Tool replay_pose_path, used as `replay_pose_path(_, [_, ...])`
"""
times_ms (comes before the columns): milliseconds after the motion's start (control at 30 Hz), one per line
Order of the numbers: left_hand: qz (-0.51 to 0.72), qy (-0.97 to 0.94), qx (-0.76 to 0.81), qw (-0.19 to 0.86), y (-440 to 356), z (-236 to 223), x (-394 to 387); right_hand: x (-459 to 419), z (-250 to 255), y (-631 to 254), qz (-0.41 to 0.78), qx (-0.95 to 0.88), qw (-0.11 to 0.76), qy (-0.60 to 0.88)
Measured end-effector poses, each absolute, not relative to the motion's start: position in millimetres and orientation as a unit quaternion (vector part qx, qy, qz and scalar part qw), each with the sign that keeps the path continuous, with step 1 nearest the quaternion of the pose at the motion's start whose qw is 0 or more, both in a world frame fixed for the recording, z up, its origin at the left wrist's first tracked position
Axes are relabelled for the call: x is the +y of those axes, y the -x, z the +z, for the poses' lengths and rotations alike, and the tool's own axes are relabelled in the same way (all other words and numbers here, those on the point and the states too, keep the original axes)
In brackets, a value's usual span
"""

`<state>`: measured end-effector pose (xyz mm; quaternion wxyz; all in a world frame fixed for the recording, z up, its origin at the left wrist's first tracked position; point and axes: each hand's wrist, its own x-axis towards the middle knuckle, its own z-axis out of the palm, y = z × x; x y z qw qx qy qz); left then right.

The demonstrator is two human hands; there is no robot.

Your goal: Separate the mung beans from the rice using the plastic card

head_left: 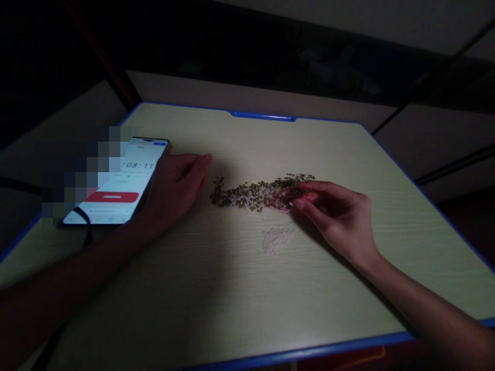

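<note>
A long, mixed heap of small dark green bean-like pieces and pale rice-like grains [247, 196] lies across the middle of the table. Nearer to me sits a smaller patch of pale grains [276, 239]. My right hand [340, 216] is at the heap's right end, thumb and fingers pinched on a small see-through red piece [307, 198], whose shape is partly covered. Left of the heap, my left hand [180, 180] rests with fingers curled closed, its inside hidden. Between it and the heap is a narrow gap.
A lit phone [127, 180] showing a timer lies beside my left wrist, partly blurred out. The pale table [232, 309] has a blue edge and a raised blue strip [265, 117] at its far side. A dark cord [88, 232] runs along the left. Surroundings are dim.
</note>
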<state>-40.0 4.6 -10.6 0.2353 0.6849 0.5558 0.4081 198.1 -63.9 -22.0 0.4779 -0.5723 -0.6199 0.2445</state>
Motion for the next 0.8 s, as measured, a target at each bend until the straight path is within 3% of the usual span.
replay_pose_path(800, [0.411, -0.684, 0.554, 0.237, 36.7, -8.2, 4.2, -58.6, -20.5, -196.0, 0.293, -0.611, 0.495, 0.545])
